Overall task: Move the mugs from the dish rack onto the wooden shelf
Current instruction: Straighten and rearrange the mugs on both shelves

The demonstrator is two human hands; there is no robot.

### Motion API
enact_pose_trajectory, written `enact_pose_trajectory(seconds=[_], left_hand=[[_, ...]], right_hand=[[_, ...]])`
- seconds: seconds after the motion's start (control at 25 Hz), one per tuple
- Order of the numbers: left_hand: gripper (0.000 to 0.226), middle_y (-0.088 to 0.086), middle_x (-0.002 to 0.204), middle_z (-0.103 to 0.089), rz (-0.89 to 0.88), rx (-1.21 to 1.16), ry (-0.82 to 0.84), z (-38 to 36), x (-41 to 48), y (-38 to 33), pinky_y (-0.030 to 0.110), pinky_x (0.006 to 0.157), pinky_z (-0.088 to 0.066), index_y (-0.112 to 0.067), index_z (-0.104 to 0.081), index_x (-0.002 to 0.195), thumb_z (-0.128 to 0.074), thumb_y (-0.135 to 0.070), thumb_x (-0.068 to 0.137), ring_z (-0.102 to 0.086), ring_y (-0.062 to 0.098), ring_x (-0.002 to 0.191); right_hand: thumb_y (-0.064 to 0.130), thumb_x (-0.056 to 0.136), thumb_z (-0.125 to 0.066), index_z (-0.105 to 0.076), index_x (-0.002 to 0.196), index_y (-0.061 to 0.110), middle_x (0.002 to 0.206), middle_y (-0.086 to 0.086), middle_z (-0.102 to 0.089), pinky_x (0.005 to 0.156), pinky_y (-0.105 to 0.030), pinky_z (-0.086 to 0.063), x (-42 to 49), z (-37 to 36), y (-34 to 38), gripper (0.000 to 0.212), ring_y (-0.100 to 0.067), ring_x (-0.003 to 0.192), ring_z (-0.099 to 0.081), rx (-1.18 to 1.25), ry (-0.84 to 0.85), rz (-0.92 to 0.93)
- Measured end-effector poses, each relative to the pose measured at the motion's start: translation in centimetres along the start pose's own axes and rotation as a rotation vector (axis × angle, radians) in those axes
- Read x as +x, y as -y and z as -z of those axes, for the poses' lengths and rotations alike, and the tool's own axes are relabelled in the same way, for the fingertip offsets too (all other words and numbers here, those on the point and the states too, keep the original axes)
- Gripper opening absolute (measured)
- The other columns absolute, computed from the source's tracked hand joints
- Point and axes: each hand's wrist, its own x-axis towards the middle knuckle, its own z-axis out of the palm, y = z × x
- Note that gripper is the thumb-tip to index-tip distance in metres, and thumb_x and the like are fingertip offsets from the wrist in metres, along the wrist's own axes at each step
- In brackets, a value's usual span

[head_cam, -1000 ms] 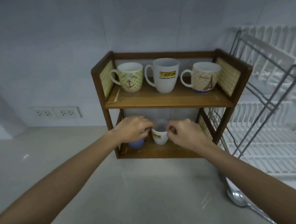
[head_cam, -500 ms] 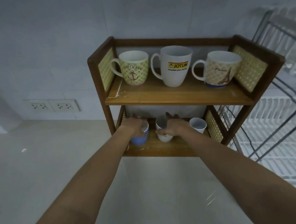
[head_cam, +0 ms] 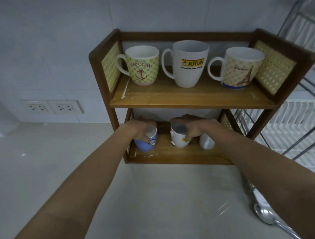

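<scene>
— Mugs are filling the wooden shelf (head_cam: pixel 188 100): three are standing on the top board, and the lower board is taking a blue mug (head_cam: pixel 147 143), a small white mug (head_cam: pixel 180 139) and another white one (head_cam: pixel 207 143).

— And the hands?

— The left hand (head_cam: pixel 138 127) is gripping the blue mug, the right hand (head_cam: pixel 192 127) is clasping the small white mug; both seem to be resting on the board. The visible part of the dish rack (head_cam: pixel 300 121) is showing no mugs.

— Compared with half a second ago?

— The hands are sitting on the same mugs, and the view is lying closer to the shelf.

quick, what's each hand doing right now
Left hand: closed on the small blue ceramic cup, lower shelf.
Right hand: closed on the small white ceramic cup with yellow logo, lower shelf.
</scene>
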Motion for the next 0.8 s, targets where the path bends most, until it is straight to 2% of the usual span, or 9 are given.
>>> enact_pose_trajectory(seconds=[0.16, 0.28, 0.36, 0.4, 0.48, 0.52, 0.56, 0.68, 0.8], left_hand=[[0.08, 0.011, 0.145, -0.044, 0.191, 0.175, -0.03, -0.6, 0.8, -2.2, 0.041, 0.1, -0.04, -0.025, -0.033, 0.142, -0.051, -0.07, 0.079, -0.039, 0.032, 0.133], [0.088, 0.012, 0.143, -0.045, 0.335, 0.227, -0.014, 0.0, 0.8, -3.4, 0.04, 0.099, -0.04, -0.02, -0.036, 0.143, -0.041, -0.078, 0.076, -0.042, 0.033, 0.132], [0.09, 0.009, 0.15, -0.038, 0.176, 0.244, 0.072, 0.8, 0.8, -3.1, 0.044, 0.105, -0.036, -0.026, -0.031, 0.146, -0.056, -0.073, 0.073, -0.036, 0.033, 0.136], [0.091, 0.007, 0.154, -0.031, 0.067, 0.2, 0.154, 1.3, 0.6, -2.8, 0.046, 0.107, -0.033, -0.03, -0.025, 0.148, -0.066, -0.062, 0.073, -0.03, 0.033, 0.14], [0.092, 0.006, 0.158, -0.022, -0.027, 0.103, 0.256, 1.8, 0.6, -2.2, 0.046, 0.109, -0.031, -0.031, -0.02, 0.15, -0.075, -0.038, 0.076, -0.024, 0.033, 0.142], [0.09, 0.007, 0.157, -0.022, -0.037, 0.094, 0.248, 1.8, 0.7, -2.0, 0.045, 0.108, -0.032, -0.03, -0.021, 0.15, -0.074, -0.032, 0.077, -0.025, 0.033, 0.141], [0.09, 0.008, 0.156, -0.026, -0.042, 0.113, 0.214, 1.7, 0.8, -2.0, 0.043, 0.106, -0.034, -0.03, -0.023, 0.149, -0.075, -0.033, 0.076, -0.028, 0.033, 0.14], [0.089, 0.009, 0.151, -0.036, 0.016, 0.194, 0.055, 0.4, 1.3, -2.1, 0.043, 0.103, -0.038, -0.033, -0.025, 0.148, -0.069, -0.055, 0.074, -0.036, 0.034, 0.135], [0.087, 0.009, 0.15, -0.036, 0.073, 0.225, -0.022, -0.4, 1.7, -1.8, 0.047, 0.106, -0.034, -0.037, -0.022, 0.148, -0.06, -0.066, 0.075, -0.034, 0.037, 0.135]], right_hand=[[0.031, 0.076, -0.076, -0.009, 0.15, 0.038, 0.15, -0.01, -0.034, 0.104, -0.044, -0.041, 0.2, 0.1, 0.0, 0.1, -0.032, 0.131, -0.039, 0.038, -0.007, -0.045], [0.04, 0.076, -0.076, -0.005, 0.151, 0.037, 0.156, -0.01, -0.026, 0.106, -0.042, -0.038, 0.2, -0.2, 0.4, 0.103, -0.032, 0.137, -0.033, 0.009, -0.023, -0.072], [0.038, 0.077, -0.075, -0.003, 0.152, 0.032, 0.161, -0.007, -0.013, 0.111, -0.044, -0.033, 0.2, 0.0, 0.7, 0.104, -0.031, 0.143, -0.023, -0.035, -0.016, -0.054], [0.034, 0.078, -0.075, -0.003, 0.153, 0.029, 0.161, -0.006, -0.01, 0.111, -0.043, -0.032, 0.3, 0.2, 0.8, 0.104, -0.029, 0.144, -0.021, -0.049, -0.013, -0.041], [0.031, 0.077, -0.076, -0.006, 0.153, 0.022, 0.159, -0.008, -0.02, 0.108, -0.039, -0.037, 0.5, 0.7, 1.0, 0.104, -0.029, 0.14, -0.029, -0.083, -0.013, -0.021], [0.032, 0.076, -0.077, -0.008, 0.153, 0.02, 0.157, -0.01, -0.026, 0.106, -0.039, -0.039, 0.5, 0.8, 1.1, 0.104, -0.03, 0.137, -0.034, -0.103, -0.013, -0.02], [0.032, 0.075, -0.077, -0.01, 0.153, 0.02, 0.154, -0.011, -0.031, 0.104, -0.039, -0.041, 0.6, 0.8, 1.2, 0.103, -0.03, 0.134, -0.038, -0.116, -0.012, -0.026], [0.033, 0.076, -0.076, -0.011, 0.153, 0.02, 0.152, -0.012, -0.034, 0.101, -0.038, -0.043, 0.5, 0.7, 1.1, 0.102, -0.03, 0.131, -0.041, -0.11, -0.014, -0.038], [0.034, 0.076, -0.076, -0.01, 0.153, 0.021, 0.152, -0.011, -0.035, 0.101, -0.038, -0.043, 0.4, 0.4, 0.8, 0.102, -0.03, 0.13, -0.041, -0.061, -0.035, -0.036]])
